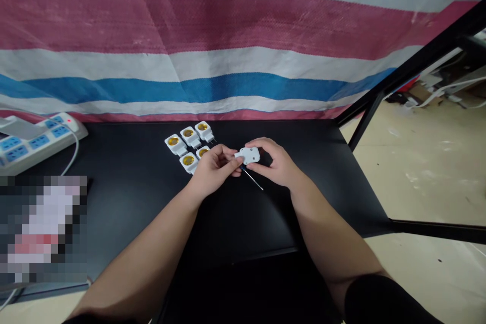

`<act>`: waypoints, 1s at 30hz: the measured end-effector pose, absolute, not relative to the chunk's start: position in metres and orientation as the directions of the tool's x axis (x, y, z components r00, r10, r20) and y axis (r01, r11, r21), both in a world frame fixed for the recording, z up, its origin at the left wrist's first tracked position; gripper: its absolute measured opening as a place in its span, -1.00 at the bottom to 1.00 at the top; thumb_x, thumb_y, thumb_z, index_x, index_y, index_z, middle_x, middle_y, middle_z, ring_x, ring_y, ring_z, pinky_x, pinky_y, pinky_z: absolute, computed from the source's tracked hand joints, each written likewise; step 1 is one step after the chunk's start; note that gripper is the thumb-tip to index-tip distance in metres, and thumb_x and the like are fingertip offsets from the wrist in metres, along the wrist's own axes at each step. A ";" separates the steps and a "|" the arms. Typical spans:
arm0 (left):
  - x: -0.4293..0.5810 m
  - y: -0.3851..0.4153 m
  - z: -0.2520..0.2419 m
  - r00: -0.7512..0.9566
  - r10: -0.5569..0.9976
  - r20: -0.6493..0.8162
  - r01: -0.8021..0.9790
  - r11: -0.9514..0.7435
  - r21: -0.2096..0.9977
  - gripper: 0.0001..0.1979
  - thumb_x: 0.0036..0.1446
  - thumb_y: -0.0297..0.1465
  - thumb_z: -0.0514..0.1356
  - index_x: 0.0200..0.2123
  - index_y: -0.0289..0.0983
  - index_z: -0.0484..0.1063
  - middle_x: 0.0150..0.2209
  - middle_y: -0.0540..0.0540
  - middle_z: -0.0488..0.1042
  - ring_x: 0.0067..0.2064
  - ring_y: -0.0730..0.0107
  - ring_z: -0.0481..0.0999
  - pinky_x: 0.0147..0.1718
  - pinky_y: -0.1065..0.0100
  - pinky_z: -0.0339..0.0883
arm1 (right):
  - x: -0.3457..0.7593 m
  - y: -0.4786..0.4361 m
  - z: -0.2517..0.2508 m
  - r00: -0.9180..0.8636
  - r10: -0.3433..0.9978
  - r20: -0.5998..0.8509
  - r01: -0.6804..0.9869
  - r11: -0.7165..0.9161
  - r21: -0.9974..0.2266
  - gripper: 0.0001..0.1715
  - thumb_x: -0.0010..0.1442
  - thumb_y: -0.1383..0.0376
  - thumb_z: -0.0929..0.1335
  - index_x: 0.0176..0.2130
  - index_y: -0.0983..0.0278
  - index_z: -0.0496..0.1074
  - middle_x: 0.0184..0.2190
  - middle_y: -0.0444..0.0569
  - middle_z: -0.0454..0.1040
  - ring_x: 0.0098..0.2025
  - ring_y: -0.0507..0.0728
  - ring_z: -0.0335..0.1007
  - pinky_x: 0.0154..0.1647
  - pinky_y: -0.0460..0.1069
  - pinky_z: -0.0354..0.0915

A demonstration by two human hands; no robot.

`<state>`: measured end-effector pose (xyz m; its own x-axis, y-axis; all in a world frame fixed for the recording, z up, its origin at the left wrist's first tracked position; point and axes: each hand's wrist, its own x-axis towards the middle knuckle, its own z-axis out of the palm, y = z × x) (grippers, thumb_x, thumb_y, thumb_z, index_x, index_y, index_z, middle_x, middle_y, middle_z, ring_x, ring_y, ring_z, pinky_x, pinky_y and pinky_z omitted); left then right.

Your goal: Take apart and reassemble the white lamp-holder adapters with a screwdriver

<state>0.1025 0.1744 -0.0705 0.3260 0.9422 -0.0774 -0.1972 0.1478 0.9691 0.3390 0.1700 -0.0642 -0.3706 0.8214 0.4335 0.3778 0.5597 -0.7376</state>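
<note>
A small white plug-in lamp holder (251,155) is held above the black table, with dark screw holes on the side facing me. My left hand (218,166) pinches its narrow end between thumb and fingers. Curled around its wider body are the fingers of my right hand (275,161). Just below it a screwdriver (253,180) shows its thin metal shaft, pointing down and right; its handle is mostly hidden by my left hand, and I cannot tell whether that hand touches it. Several more white lamp holders (175,145) with gold-coloured sockets lie beyond my left hand, one partly covered by it.
A white power strip (40,140) with blue outlets and a lit red light stands at the left on the black table (125,202). A blurred-out object (49,217) lies in front of it. Striped sheeting (243,25) hangs behind; a black metal frame (366,116) borders the right.
</note>
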 end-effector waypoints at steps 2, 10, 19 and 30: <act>0.103 0.175 -0.072 0.313 0.947 -0.067 -0.213 0.139 0.967 -0.53 0.08 -0.15 0.63 -0.22 -0.26 0.49 -0.36 -0.01 0.66 -0.32 0.39 0.74 -0.27 0.38 0.74 | 0.337 0.169 -0.066 -0.374 0.817 0.439 0.398 0.569 -0.719 -0.35 0.31 0.27 0.60 0.31 0.00 0.51 0.29 0.09 0.51 0.27 0.35 0.55 0.17 0.30 0.59; 0.100 0.175 -0.069 0.322 0.945 -0.057 -0.111 0.097 0.989 -0.57 0.12 -0.21 0.61 -0.34 -0.25 0.43 -0.41 -0.03 0.66 -0.39 0.40 0.72 -0.36 0.44 0.64 | 0.323 0.163 -0.070 -0.330 0.796 0.507 0.461 0.605 -0.649 -0.71 0.37 0.24 0.57 0.08 0.04 0.65 0.16 0.04 0.56 0.13 0.27 0.65 0.23 0.28 0.62; 0.073 0.179 -0.059 0.146 0.883 0.446 0.288 -0.469 0.835 -0.90 0.30 -0.34 0.37 -0.17 -0.22 0.57 -0.40 0.00 0.56 -0.45 0.42 0.51 -0.45 0.36 0.42 | 0.373 0.197 -0.086 -0.033 0.809 0.587 0.566 0.500 -0.656 -0.69 0.27 0.32 0.52 0.02 0.12 0.65 0.19 0.11 0.68 0.14 0.34 0.69 0.15 0.32 0.64; 0.045 0.202 -0.055 0.192 0.861 0.472 0.770 -0.430 0.472 -0.87 0.23 -0.30 0.28 -0.20 -0.20 0.58 -0.15 -0.16 0.66 -0.12 0.01 0.58 0.03 0.00 0.40 | 0.404 0.237 -0.130 0.174 0.879 0.444 0.652 0.235 -0.721 -0.65 0.19 0.30 0.45 0.00 0.21 0.61 0.28 0.24 0.63 0.29 0.41 0.61 0.26 0.37 0.55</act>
